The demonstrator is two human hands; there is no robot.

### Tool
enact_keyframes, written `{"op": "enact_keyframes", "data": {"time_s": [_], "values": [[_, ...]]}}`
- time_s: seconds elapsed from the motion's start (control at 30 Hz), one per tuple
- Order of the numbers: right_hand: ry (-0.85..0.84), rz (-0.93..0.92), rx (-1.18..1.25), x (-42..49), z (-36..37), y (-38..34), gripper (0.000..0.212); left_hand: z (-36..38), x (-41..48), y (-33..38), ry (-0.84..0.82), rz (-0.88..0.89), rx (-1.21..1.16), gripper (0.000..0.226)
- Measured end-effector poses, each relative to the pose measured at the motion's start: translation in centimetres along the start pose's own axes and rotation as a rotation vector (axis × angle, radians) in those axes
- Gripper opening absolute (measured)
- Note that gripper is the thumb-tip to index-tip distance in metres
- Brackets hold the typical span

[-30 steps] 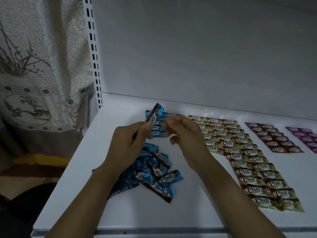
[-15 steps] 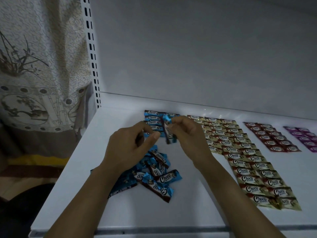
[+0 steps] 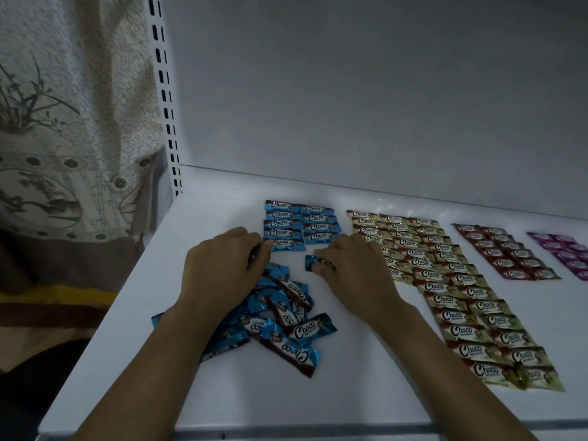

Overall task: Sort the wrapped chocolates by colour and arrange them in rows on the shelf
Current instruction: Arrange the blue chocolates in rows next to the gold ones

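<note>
Your left hand [image 3: 222,268] sits at the left edge of the blue rows [image 3: 299,222], fingers curled; I cannot tell whether its grip holds anything. Use it to steady the bottom left-column piece so nothing skids. The loose blue pile [image 3: 283,316] lies just below it on the shelf [image 3: 222,393]. Your right hand [image 3: 353,268] has its grip pinched on one blue chocolate [image 3: 313,262], down on the shelf just under the right column. Slide it up snug beneath that column, square, then release it flat. Keep your wrist off the gold rows [image 3: 445,281] beside it; the red rows [image 3: 509,253] and purple rows [image 3: 566,253] lie well apart.
</note>
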State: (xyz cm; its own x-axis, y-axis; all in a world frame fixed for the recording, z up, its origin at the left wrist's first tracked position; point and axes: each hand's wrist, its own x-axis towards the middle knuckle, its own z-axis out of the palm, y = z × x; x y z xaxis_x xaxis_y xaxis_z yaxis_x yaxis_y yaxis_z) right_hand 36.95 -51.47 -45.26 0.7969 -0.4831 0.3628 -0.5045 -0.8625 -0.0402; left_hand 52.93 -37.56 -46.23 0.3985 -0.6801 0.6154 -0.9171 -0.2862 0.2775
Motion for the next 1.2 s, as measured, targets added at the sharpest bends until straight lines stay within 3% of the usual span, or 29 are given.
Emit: {"op": "enact_keyframes", "data": {"time_s": [0.17,0.37,0.53,0.7,0.8,0.9,0.97,1.1,1.2], "values": [[0.081,0.012,-0.043,0.9,0.8,0.1,0.01,0.3,-0.1,-0.1,-0.085,0.027,-0.022,0.025],[0.173,0.045,-0.006,1.7,1.7,0.7,0.013,0.3,0.1,0.1,-0.091,0.032,-0.024,0.025],[0.13,0.032,0.013,2.7,2.2,0.9,0.015,0.4,0.0,0.0,-0.083,0.042,-0.052,0.021],[0.194,0.042,0.09,2.4,2.5,1.1,0.018,0.2,0.2,0.0,0.029,0.032,-0.071,0.028],[0.238,0.014,0.304,2.2,0.9,0.1,0.017,-0.4,0.4,0.7,0.093,-0.142,-0.37,0.043],[0.217,-0.036,0.616,1.6,-1.4,-2.8,0.021,-1.4,1.2,1.1,0.249,-0.324,-0.861,0.037],[0.183,-0.086,0.724,0.9,-2.2,-5.2,0.023,-1.9,1.5,1.4,0.251,-0.358,-1.062,0.038],[0.055,-0.051,0.829,0.8,-1.9,-8.6,0.035,-2.0,0.9,1.6,0.119,-0.332,-1.227,0.044],[0.096,-0.02,0.893,1.0,-1.7,-9.2,0.02,-2.0,0.8,1.7,0.039,-0.305,-1.275,0.045]]}}
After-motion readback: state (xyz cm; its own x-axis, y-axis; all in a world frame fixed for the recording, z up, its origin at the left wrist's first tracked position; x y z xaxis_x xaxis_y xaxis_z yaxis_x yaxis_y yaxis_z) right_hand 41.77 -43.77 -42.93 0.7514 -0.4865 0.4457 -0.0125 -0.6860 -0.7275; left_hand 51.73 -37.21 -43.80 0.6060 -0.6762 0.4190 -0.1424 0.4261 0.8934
